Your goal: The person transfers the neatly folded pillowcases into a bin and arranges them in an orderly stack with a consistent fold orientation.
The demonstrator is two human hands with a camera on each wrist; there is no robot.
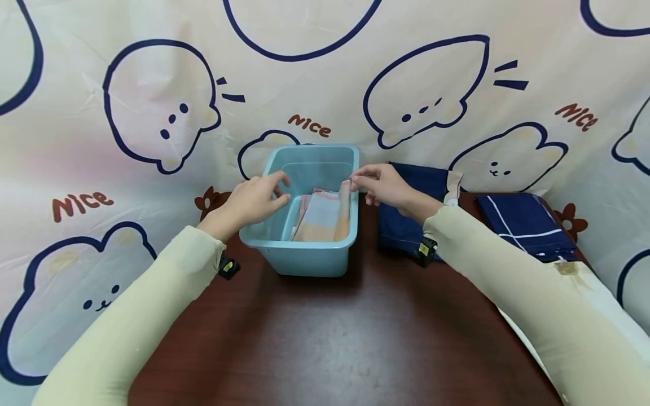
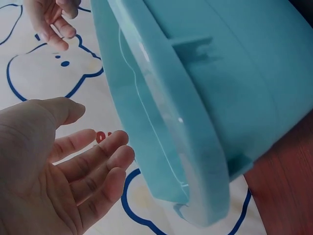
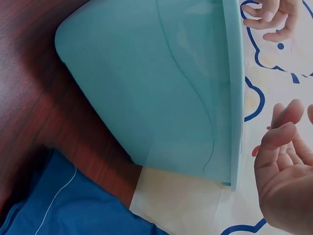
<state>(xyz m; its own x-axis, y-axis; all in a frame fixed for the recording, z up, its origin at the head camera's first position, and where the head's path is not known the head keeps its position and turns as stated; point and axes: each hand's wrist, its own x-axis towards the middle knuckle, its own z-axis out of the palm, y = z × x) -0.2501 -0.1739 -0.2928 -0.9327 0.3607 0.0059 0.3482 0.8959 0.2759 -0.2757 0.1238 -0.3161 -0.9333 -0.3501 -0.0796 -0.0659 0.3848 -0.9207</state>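
A light blue plastic basin [image 1: 304,262] stands on the table, with folded pastel checked cloth [image 1: 320,217] inside; one folded piece stands against its right wall. My left hand [image 1: 249,200] hovers over the left rim, fingers loosely bent and holding nothing. In the left wrist view the left hand [image 2: 83,171] is apart from the basin [image 2: 225,63]. Over the right rim is my right hand [image 1: 383,183], its fingers loosely curled near the standing cloth. The right wrist view shows nothing between the fingers of the right hand [image 3: 288,161].
Dark blue folded fabric [image 1: 398,228] lies right of the basin, under my right forearm. Farther right is a navy folded cloth with white lines [image 1: 525,225]. A printed curtain [image 1: 304,84] hangs behind the brown table [image 1: 325,338]. Whitish cloth [image 1: 604,299] lies at the right edge.
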